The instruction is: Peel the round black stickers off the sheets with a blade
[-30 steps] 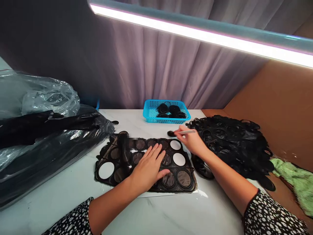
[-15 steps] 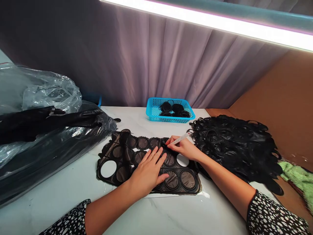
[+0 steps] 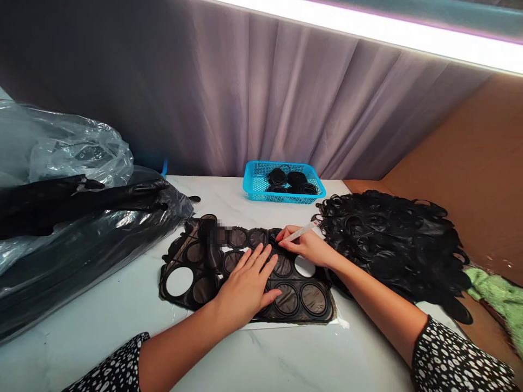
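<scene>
The left hand (image 3: 248, 284) lies flat, palm down, on a black sheet (image 3: 293, 279) patterned with rings, its fingers lightly spread and the thumb out to the side; it grips nothing. The right hand (image 3: 305, 246) is closed around a thin white tool (image 3: 301, 232), fingertips together at the sheet's far edge, just beyond the left fingers. What the tool's tip touches is hidden by the fingers.

The sheet rests on the white counter (image 3: 286, 362) in front of the person. Most of its rings are filled with dark film, while white shows through a round opening (image 3: 180, 281) at the left and another near the right wrist. A lighter strip shows beneath its near edge.

Beyond the sheet stands a blue basket (image 3: 284, 197) holding bundles of thin black loops (image 3: 278, 176). To the right is a large heap of black scraps (image 3: 392, 239), with a green cloth (image 3: 496, 296) past it. On the left lies a clear plastic bag (image 3: 81, 144) with black material (image 3: 122, 197) over it. A small black piece (image 3: 195, 198) lies by the bag's end.
</scene>
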Demonstrator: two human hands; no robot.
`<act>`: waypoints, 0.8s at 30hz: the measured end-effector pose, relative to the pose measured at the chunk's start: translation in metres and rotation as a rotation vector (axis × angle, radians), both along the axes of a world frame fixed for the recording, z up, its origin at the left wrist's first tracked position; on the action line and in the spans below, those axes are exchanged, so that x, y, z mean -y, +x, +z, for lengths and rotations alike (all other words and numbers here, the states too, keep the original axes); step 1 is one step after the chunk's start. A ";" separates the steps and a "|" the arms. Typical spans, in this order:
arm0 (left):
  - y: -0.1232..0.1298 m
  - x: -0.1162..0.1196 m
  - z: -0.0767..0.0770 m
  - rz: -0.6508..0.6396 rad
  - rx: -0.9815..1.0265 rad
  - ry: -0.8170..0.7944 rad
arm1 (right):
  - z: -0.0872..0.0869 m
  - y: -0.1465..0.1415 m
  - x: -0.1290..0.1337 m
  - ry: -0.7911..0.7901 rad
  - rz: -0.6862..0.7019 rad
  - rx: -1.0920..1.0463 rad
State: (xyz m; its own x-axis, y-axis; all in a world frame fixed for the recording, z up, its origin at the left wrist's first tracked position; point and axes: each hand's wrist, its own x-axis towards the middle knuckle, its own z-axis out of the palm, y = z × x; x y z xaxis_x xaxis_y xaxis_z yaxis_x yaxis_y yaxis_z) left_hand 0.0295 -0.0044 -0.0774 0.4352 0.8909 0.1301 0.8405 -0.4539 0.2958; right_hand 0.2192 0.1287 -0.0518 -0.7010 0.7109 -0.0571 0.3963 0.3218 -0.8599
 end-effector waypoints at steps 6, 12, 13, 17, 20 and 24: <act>0.001 0.000 -0.001 0.002 -0.010 -0.012 | -0.005 -0.005 0.017 0.481 0.158 0.166; 0.001 -0.001 -0.001 0.005 0.013 -0.042 | 0.000 0.021 -0.013 0.751 -0.239 0.454; 0.000 -0.001 0.001 0.004 0.024 -0.045 | 0.003 0.029 -0.022 0.755 -0.348 0.459; -0.003 -0.001 0.009 0.011 0.064 -0.029 | 0.019 0.053 -0.035 0.772 -0.561 0.421; -0.008 0.006 0.016 -0.025 0.093 0.006 | 0.028 0.047 -0.013 0.641 -0.421 0.273; -0.013 0.020 0.017 -0.125 0.083 -0.044 | 0.026 0.023 0.035 0.352 -0.087 0.108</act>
